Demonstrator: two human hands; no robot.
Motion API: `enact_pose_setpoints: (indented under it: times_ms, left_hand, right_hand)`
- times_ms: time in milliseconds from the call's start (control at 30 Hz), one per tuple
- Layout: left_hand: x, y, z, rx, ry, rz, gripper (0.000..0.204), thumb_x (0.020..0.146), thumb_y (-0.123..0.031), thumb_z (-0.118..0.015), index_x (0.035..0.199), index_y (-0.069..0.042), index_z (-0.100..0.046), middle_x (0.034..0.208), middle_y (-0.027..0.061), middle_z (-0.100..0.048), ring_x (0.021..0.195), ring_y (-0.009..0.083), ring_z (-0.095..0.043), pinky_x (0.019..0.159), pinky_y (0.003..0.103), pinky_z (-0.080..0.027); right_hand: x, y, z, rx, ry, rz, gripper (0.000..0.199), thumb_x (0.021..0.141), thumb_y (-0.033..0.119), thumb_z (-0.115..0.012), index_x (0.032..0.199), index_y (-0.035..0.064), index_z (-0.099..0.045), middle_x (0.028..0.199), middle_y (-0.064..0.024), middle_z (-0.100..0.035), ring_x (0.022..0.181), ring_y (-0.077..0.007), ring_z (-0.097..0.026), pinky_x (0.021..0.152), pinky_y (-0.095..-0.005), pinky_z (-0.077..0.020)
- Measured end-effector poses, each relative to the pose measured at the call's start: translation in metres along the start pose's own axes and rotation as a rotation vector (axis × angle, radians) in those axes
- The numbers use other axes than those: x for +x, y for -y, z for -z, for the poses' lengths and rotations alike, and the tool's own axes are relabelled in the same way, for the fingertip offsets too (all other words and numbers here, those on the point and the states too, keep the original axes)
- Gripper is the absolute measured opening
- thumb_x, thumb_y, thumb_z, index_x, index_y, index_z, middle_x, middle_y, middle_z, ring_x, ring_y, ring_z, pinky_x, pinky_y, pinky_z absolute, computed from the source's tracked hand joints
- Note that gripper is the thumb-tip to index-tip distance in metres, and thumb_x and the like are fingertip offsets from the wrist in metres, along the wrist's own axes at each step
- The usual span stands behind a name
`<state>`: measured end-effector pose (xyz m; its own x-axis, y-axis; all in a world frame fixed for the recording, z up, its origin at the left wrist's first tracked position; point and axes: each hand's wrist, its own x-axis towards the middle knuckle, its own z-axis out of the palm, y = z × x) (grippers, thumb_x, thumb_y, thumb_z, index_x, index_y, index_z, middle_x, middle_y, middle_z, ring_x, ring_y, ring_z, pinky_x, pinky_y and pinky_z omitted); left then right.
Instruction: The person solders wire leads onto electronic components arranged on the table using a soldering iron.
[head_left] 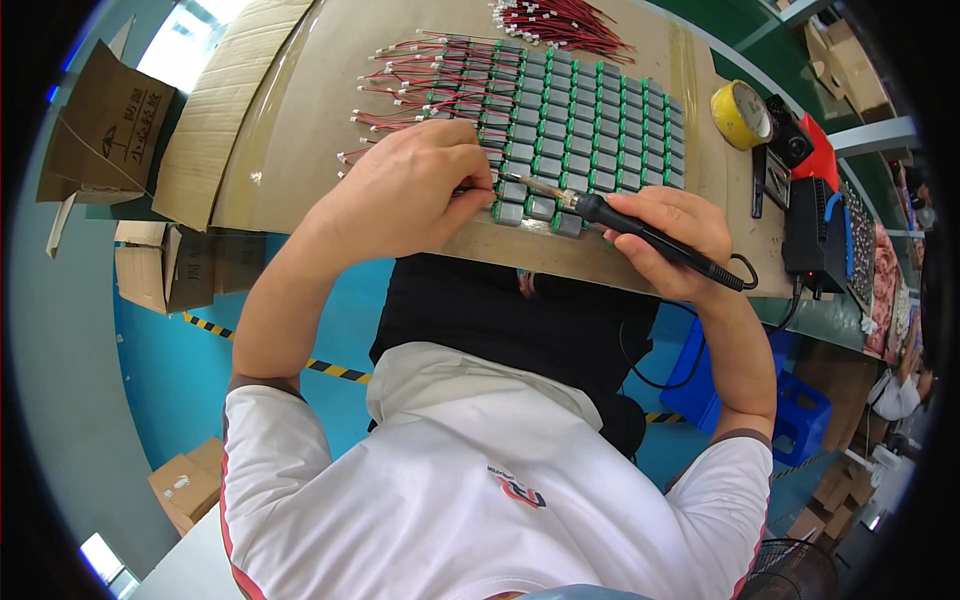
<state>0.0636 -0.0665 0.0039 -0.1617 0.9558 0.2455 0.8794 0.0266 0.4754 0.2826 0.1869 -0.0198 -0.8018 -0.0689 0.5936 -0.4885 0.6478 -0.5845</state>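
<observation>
My right hand grips a black-handled soldering iron, its metal tip pointing left at a small grey cell with a green edge. Beside that tip, the thumb and fingers of my left hand are pinched together on a thin wire lead, mostly hidden by the fingers. Rows of grey battery cells with green ends cover the middle of the table. Red and black wire leads with white plugs stick out leftward from the left-hand rows.
A bundle of red wires lies at the far edge. On the right are a yellow tape roll, a black box with a cable and a red object. Cardboard boxes stand left; a blue stool is below right.
</observation>
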Motion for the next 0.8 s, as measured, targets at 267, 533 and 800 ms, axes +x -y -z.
enact_pose_setpoints:
  times_ms: [267,533,800]
  left_hand:
    - [0.002,-0.002,-0.002,-0.009,-0.171,-0.060,0.013,0.090,-0.004,-0.081,0.090,-0.002,-0.068,0.094,0.0098,-0.066,0.092,0.0315,-0.066,0.083,0.042,-0.055]
    - [-0.001,0.006,-0.008,-0.054,-0.288,-0.171,0.013,0.087,0.000,-0.083,0.095,-0.002,-0.073,0.094,0.0092,-0.071,0.089,0.0295,-0.066,0.083,0.042,-0.055]
    - [-0.008,0.005,-0.007,-0.024,-0.171,-0.139,0.012,0.089,-0.002,-0.081,0.095,-0.003,-0.071,0.097,0.0082,-0.067,0.097,0.0297,-0.064,0.090,0.044,-0.052]
  right_hand:
    - [0.001,0.002,0.001,-0.004,-0.003,0.020,0.038,0.086,0.007,-0.087,0.121,-0.0056,-0.079,0.092,-0.0178,-0.077,0.076,-0.0287,-0.076,0.068,-0.0343,-0.0603]
    - [0.002,0.004,0.002,-0.031,-0.003,0.060,0.037,0.086,0.006,-0.087,0.120,-0.0056,-0.079,0.095,-0.0170,-0.078,0.076,-0.0287,-0.076,0.068,-0.0352,-0.0616]
    - [0.002,0.002,0.002,-0.012,0.015,0.063,0.036,0.085,0.007,-0.088,0.118,-0.0054,-0.080,0.091,-0.0164,-0.077,0.073,-0.0280,-0.074,0.065,-0.0351,-0.0595]
